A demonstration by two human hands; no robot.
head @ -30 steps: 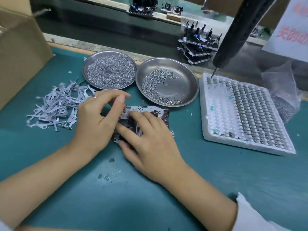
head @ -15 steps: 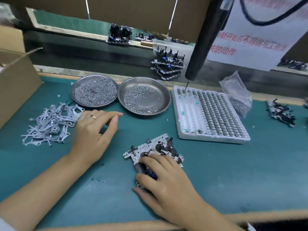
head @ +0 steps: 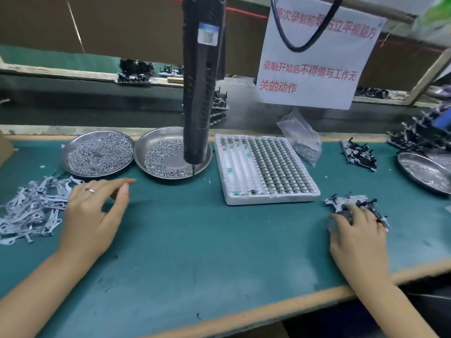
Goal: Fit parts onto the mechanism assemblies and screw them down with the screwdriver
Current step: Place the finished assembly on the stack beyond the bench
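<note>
On the table, right near side: assembly (head: 355, 208) lies flat on the green mat, just near of the foam tray (head: 266, 167).
Right hand (head: 358, 237): fingers spread and laid over the assembly, pressing on it; whether any fingertip hooks its edge cannot be told.
Left hand (head: 94, 213): hovers or rests at the left, fingers loosely extended, holding nothing, just beside the lever pile (head: 31, 213).
Handling, as a guess: assembly looks light and rigid, a thin metal plate carrying small black plastic parts and pins; those bits seem easy to bend or snag, so the plate's outer edges are the safer place to take hold, not the top.
Levers: thin, flat stamped pieces, tangled in the heap; likely fiddly, best pinched one at a time by an end.
Left dish (head: 97, 156): steel, nearly covered with small screws.
Middle dish (head: 170, 154): steel, a thinner crescent of screws, bare metal at the right.
Foam tray: white, rows of small round parts filling the right portion; left rows mostly empty.
Bag (head: 302, 140): clear plastic, small metal bits inside, far of the tray.
Far right dish (head: 424, 172): steel, contents unclear.
Screwdriver (head: 201, 79): black, hanging over the middle dish, untouched.
</note>
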